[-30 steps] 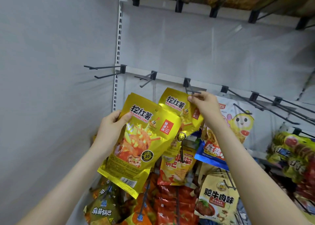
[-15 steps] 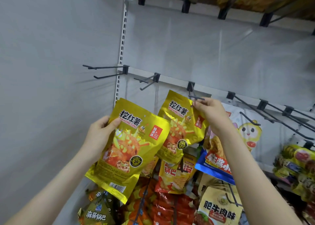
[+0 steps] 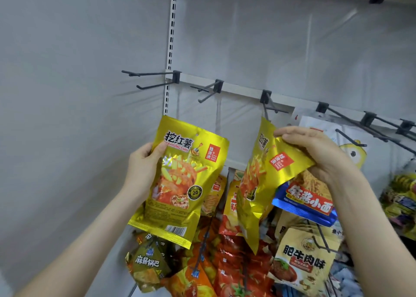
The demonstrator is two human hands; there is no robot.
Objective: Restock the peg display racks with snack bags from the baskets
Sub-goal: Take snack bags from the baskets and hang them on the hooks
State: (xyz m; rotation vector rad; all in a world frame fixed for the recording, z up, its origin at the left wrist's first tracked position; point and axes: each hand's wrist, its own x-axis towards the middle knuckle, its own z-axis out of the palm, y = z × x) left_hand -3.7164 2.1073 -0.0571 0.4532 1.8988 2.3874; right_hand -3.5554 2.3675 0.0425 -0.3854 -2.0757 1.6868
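My left hand [image 3: 144, 168] grips a yellow snack bag [image 3: 180, 184] by its left edge, held upright below the bare pegs. My right hand [image 3: 315, 152] grips a second, matching yellow bag [image 3: 258, 179] near its top right. That bag is twisted and folded, and its upper left corner sits just under the tip of the third black peg [image 3: 270, 104]. I cannot tell whether the bag's hole is on the peg.
Two more bare double pegs [image 3: 157, 79] [image 3: 209, 89] jut from the white rail [image 3: 243, 92] on the left. Long pegs [image 3: 364, 125] run to the right over a white cartoon bag. Below hang red, orange, blue and beige snack bags [image 3: 301, 263].
The left bag has shifted left and away from the right one. My right hand has dropped from the peg tip, and its bag has twisted and folded.
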